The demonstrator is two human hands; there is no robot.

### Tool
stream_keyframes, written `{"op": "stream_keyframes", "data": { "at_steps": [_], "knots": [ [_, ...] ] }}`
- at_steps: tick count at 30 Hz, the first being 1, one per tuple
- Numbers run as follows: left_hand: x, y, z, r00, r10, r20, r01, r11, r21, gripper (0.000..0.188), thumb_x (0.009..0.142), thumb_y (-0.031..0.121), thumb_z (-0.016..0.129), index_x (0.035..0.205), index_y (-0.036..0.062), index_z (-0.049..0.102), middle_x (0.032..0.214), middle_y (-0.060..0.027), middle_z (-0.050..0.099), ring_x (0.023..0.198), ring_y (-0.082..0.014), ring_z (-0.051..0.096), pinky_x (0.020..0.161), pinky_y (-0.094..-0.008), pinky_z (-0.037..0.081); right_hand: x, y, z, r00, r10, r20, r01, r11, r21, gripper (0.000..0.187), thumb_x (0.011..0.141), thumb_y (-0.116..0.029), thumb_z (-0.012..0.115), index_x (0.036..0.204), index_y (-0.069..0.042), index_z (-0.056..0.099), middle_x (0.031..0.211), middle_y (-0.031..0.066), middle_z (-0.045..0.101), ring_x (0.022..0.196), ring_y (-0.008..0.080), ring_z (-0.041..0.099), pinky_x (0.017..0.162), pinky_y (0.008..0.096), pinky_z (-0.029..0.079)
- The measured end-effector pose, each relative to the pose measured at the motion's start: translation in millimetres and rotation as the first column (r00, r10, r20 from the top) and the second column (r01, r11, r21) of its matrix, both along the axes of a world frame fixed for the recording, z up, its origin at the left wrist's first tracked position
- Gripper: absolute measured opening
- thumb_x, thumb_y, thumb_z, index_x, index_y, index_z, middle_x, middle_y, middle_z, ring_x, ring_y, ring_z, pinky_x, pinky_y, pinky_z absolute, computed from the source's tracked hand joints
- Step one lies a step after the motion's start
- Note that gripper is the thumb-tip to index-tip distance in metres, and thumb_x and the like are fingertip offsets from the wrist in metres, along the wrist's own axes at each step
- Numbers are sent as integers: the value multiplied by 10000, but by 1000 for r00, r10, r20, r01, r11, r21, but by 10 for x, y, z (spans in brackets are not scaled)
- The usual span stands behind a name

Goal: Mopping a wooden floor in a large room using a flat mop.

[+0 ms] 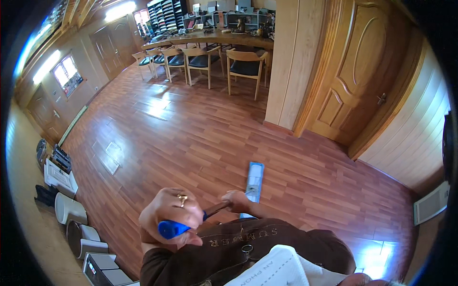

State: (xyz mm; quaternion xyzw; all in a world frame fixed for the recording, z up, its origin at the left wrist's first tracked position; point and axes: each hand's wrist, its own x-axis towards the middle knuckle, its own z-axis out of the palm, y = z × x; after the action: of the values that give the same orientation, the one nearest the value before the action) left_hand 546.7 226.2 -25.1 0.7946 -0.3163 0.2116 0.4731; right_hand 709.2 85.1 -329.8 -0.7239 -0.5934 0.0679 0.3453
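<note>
A flat mop stands tilted in front of me, its blue-edged mop head (255, 174) lying flat on the wood-look floor (200, 148). My left hand (171, 212), with a ring on one finger, is closed round the blue grip (172, 229) at the top of the handle. Lower down, my right hand (234, 200) wraps round the brown shaft (217, 208), with its forearm reaching across from the right. The lower shaft is partly hidden behind my right hand and forearm.
Several wooden chairs (245, 66) line a long curved table (214, 38) at the back. Boxes, a white rounded bin (70, 209) and other items stand along the left wall. A wooden door (362, 71) is at the right, with a pale panel (431, 204) below it by the wall.
</note>
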Motion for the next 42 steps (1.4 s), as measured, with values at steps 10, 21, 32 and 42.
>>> {"op": "stream_keyframes", "data": {
  "at_steps": [10,21,32,42],
  "knots": [
    [966,-559,-62,766,-576,-286,593,805,-34,347,636,273,822,665,13,593,678,-121,617,683,-323,626,652,-393,503,38,-1622,-318,877,-477,-52,477,879,-11,157,642,-161,654,779,-123,585,665,134,557,714,358,580,646,468,478],
    [1864,-1669,-853,367,-895,-253,836,437,-333,310,749,256,778,648,46,572,692,-78,598,664,-205,546,638,-348,419,-517,-2852,-596,292,-955,-60,956,291,27,127,627,-167,675,601,-93,576,632,134,566,657,357,584,605,471,469],
    [1563,-1704,-615,444,-851,-281,813,515,-272,280,804,233,707,659,45,558,669,-63,544,698,-206,501,659,-351,390,-575,-2956,-489,426,-904,-31,904,427,-10,84,624,-150,653,611,-100,586,628,145,570,667,387,582,722,471,490],
    [1097,-1412,-258,690,-710,-143,718,696,13,332,753,154,708,575,65,443,618,-87,480,666,-301,519,612,-411,405,-5,-2076,-13,769,-624,-142,632,775,21,167,708,-249,665,734,-86,638,693,91,595,725,312,582,684,414,446]
  ]
}}
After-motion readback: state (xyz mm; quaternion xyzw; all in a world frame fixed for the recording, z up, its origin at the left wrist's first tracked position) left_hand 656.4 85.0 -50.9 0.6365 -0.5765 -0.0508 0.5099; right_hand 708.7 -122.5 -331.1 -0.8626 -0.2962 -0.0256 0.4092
